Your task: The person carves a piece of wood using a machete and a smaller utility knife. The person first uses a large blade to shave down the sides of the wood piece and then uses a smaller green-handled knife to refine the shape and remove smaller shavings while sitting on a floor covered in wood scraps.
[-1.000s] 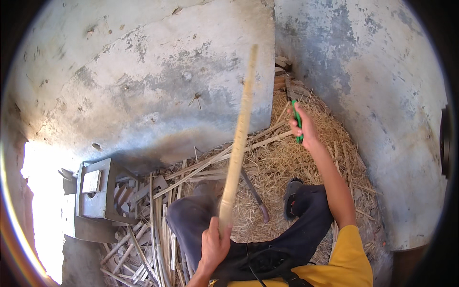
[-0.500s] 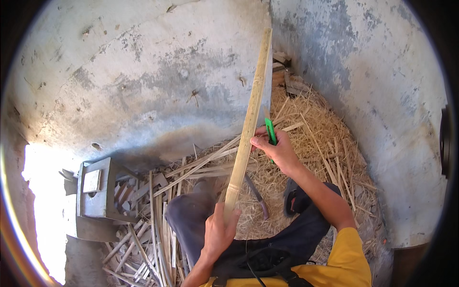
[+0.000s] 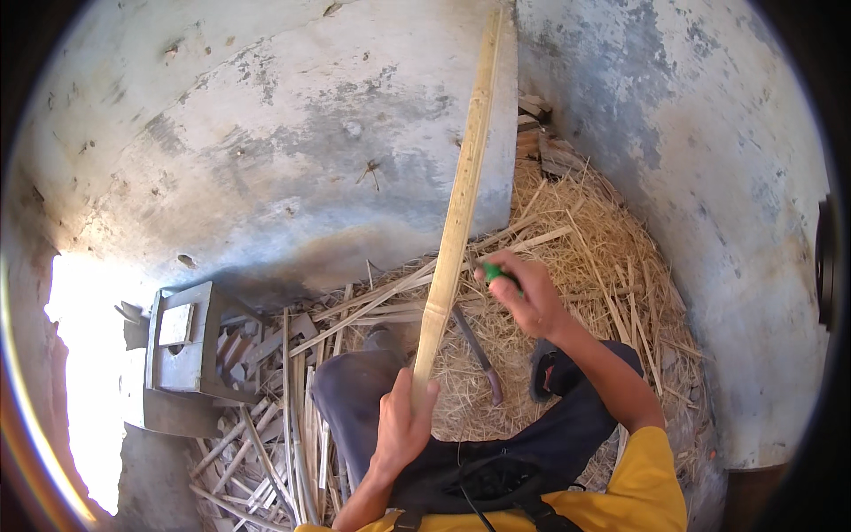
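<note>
Bamboo strip [image 3: 459, 208], long, pale and flat, stands nearly upright in front of the seated person, its long axis running from the lower end at the lap up and slightly rightward, so its top points at the corner where the two plastered walls [image 3: 266, 151] meet. Left hand [image 3: 401, 430] has its fingers wrapped tight round the bottom end, so the strip rises straight up out of that fist. Right hand [image 3: 525, 297] is just right of the strip's middle, about level with a node, fingers closed on a green-handled tool [image 3: 493, 272] whose working end I cannot make out; it is the nearer hand to the mid-shaft. Below lie a dark curved blade [image 3: 479, 353] on straw shavings [image 3: 603, 257], split strips [image 3: 284, 426] and a grey stool [image 3: 182, 341]
</note>
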The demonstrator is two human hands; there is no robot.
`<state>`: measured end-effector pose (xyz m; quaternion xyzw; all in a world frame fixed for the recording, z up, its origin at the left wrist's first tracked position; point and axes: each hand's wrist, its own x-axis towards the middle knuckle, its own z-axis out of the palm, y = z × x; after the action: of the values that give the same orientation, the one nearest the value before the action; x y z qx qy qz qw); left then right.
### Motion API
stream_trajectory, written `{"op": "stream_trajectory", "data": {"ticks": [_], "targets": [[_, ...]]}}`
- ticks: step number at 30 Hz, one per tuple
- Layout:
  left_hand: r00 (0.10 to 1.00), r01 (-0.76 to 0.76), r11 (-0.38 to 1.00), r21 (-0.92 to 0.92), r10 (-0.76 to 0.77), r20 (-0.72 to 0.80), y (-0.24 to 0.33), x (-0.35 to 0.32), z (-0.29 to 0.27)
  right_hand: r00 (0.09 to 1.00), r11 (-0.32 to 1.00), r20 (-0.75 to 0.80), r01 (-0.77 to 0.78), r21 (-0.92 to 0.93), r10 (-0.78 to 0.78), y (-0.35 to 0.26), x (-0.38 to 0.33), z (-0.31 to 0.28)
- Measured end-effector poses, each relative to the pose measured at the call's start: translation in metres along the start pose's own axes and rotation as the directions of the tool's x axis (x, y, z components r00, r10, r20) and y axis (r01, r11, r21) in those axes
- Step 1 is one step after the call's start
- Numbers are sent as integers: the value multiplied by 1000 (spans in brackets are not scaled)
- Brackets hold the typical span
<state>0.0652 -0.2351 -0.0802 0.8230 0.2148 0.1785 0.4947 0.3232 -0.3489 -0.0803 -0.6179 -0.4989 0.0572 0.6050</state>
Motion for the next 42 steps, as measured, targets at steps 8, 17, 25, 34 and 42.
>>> {"op": "stream_trajectory", "data": {"ticks": [8, 17, 25, 34, 42], "targets": [[998, 51, 990, -131, -48, 27, 17, 8, 0, 926, 859, 204, 371, -353, -316, -17, -16, 19], [993, 117, 948, -297, -103, 64, 24, 9, 6, 927, 842, 174, 374, -388, -332, -20, -20, 24], [990, 129, 932, -338, -100, 103, 24, 8, 6, 921, 822, 137, 389, -416, -366, -19, -21, 25], [966, 156, 973, -169, -114, 232, -1, -29, 4, 928, 889, -278, -331, -317, 246, 29, 24, -56], [992, 41, 996, -81, -31, 124, 13, -19, -3, 972, 951, -235, -83, -299, 11, -5, 6, -15]]}}
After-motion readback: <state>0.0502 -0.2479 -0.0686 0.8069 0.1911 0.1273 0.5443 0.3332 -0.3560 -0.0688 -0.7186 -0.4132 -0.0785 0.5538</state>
